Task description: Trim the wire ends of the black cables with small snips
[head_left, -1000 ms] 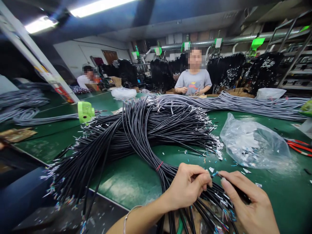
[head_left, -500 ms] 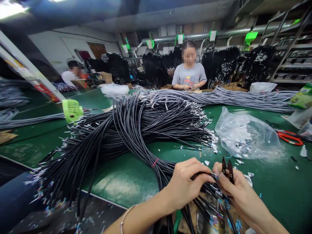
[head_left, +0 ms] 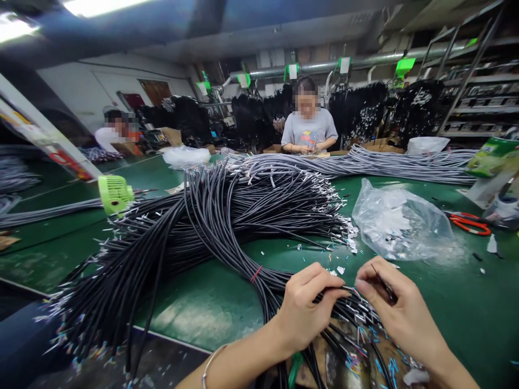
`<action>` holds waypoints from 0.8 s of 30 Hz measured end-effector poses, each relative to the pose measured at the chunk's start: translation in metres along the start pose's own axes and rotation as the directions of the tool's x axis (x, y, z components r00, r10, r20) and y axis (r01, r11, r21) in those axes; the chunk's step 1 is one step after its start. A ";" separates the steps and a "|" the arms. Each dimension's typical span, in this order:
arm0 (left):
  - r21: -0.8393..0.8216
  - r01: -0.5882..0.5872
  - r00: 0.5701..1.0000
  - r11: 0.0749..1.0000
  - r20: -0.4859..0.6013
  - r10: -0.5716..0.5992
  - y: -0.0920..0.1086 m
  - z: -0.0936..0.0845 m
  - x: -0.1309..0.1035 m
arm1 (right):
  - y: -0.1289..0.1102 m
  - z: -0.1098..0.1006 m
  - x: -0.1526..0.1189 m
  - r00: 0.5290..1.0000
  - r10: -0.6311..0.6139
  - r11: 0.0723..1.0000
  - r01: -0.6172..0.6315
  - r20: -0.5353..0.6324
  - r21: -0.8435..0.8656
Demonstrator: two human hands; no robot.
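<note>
My left hand [head_left: 310, 305] pinches the end of one black cable, its thin coloured wires pointing right. Close by on the right, my right hand [head_left: 391, 302] is curled round small dark snips [head_left: 385, 284]; its fingertips are near the wire ends. Below both hands lie black cables with stripped, coloured ends and blue scraps. These belong to a bundle tied with a red band [head_left: 257, 274]. Behind it is a large pile of black cables [head_left: 259, 210] with white ends.
A clear plastic bag [head_left: 401, 221] of scraps and red-handled scissors [head_left: 470, 222] lie at right. Grey cables [head_left: 365, 165] cross the back of the green table [head_left: 203, 302]. A green fan [head_left: 114, 194] stands left. A person [head_left: 310, 124] sits opposite, another far left.
My right hand has turned, so the snips' blades show edge-on, and its fingertips sit slightly apart from my left hand. The view has shifted a little.
</note>
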State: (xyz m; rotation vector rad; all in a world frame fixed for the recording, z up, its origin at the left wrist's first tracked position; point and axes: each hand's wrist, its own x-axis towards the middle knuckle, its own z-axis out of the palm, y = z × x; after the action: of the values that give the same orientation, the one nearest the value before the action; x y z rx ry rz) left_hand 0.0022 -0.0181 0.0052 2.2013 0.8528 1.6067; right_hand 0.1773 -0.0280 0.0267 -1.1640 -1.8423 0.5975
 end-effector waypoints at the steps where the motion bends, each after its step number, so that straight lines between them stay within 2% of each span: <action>1: -0.001 -0.008 1.000 1.000 0.001 0.008 0.000 0.000 0.000 | -0.001 0.001 0.000 1.000 0.011 1.000 -0.011 0.019 0.013; 6: 0.004 -0.006 1.000 1.000 -0.012 0.006 -0.001 0.000 0.000 | -0.003 0.006 0.000 0.996 0.058 0.994 -0.064 0.073 0.086; 14: 0.035 0.013 0.999 0.999 0.045 -0.015 -0.002 0.000 0.000 | 0.005 0.013 -0.001 0.997 0.077 0.991 -0.074 -0.027 0.114; 18: 0.054 0.027 0.999 0.998 0.025 -0.029 -0.002 0.001 0.000 | 0.007 0.014 0.000 0.994 0.102 0.982 -0.096 -0.033 0.160; 21: 0.012 0.114 0.992 0.993 0.048 -0.115 -0.001 0.000 0.002 | 0.007 0.017 -0.001 0.984 0.168 0.921 -0.176 0.052 0.347; 24: -0.036 0.275 0.953 0.961 0.143 -0.267 0.000 -0.002 0.005 | 0.006 0.021 -0.001 0.956 0.206 0.777 -0.289 0.207 0.560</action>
State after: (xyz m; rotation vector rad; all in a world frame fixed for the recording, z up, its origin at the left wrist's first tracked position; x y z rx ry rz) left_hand 0.0015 -0.0151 0.0092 2.0259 1.0071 1.3183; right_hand 0.1631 -0.0254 0.0108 -0.9532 -1.4430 1.3243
